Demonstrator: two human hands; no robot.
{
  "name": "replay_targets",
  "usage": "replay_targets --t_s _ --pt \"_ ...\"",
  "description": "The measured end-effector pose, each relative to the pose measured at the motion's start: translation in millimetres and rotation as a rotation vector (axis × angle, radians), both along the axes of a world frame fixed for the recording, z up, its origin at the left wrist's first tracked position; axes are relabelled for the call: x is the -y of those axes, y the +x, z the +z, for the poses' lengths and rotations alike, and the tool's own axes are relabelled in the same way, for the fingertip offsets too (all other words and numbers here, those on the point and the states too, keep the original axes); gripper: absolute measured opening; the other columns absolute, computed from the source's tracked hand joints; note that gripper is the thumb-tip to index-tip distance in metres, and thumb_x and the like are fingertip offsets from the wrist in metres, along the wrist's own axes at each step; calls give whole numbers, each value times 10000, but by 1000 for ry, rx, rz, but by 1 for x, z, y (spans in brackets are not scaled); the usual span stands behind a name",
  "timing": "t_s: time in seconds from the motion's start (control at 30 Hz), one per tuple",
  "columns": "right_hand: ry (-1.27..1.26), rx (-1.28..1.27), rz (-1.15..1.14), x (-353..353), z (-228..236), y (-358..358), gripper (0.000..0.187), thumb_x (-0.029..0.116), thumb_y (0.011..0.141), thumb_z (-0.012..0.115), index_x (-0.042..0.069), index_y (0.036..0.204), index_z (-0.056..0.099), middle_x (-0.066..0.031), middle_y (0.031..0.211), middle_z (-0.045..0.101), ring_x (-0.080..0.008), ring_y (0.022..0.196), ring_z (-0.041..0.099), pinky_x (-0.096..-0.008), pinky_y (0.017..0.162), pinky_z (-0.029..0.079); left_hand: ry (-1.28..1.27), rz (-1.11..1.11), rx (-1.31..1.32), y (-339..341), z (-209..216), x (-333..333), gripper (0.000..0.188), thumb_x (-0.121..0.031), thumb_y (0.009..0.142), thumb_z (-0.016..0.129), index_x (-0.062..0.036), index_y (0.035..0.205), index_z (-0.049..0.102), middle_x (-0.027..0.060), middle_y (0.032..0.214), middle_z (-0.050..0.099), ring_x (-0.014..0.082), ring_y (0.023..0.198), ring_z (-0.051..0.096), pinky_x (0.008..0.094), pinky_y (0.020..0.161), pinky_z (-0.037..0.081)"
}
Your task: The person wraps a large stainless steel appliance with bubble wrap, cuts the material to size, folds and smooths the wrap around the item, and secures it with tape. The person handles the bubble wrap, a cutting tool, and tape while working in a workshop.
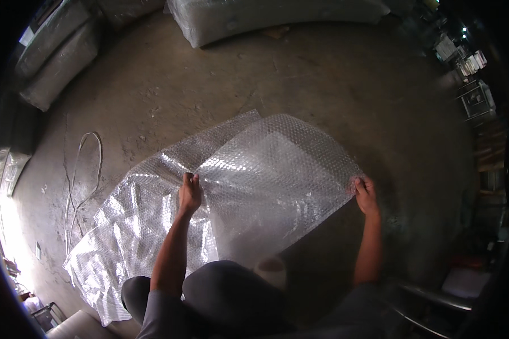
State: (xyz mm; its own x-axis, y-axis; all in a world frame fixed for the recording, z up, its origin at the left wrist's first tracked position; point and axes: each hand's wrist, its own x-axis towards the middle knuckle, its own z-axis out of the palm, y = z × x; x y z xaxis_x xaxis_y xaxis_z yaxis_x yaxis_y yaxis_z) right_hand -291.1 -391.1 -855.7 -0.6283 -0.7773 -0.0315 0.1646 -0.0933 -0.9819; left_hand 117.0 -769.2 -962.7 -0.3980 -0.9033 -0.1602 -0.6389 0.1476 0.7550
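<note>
A large clear sheet of bubble wrap [254, 192] spreads in front of me, its left part crumpled and shiny on the floor. My left hand [190, 193] is closed on a bunched fold near its middle, where creases fan out. At the right corner, my right hand [366, 195] pinches the sheet's edge, with fingertips partly seen through the plastic. Between my hands the sheet is stretched fairly flat, and a paler rectangular area shows in it. Whether that is a second layer or something under it, I cannot tell.
A thin pale cord [69, 203] lies looped on the concrete floor [209, 85] at left. Plastic-wrapped bulky pieces [266, 14] stand at the back, with more wrapped pieces [62, 62] far left. A roundish object [271, 270] is near my knee. Metal tubing [435, 296] sits lower right.
</note>
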Motion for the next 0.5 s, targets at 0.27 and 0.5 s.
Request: replay_targets --t_s 0.27,0.5 --pt "546 -316 3 -20 58 -24 276 254 1030 623 39 1163 734 80 693 517 -37 635 448 -255 570 371 -303 62 -66 -26 60 21 326 -396 1030 567 -71 1059 556 217 830 671 435 779 672 484 666 497" --pt "318 177 440 -43 6 -56 704 560 911 696 2 1334 629 -43 1017 702 -156 924 651 -335 829 527 22 -279 -5 -17 77 84 681 -648 1006 424 -20 1163 635 226 1008 706 356 968 688 447 839 516"
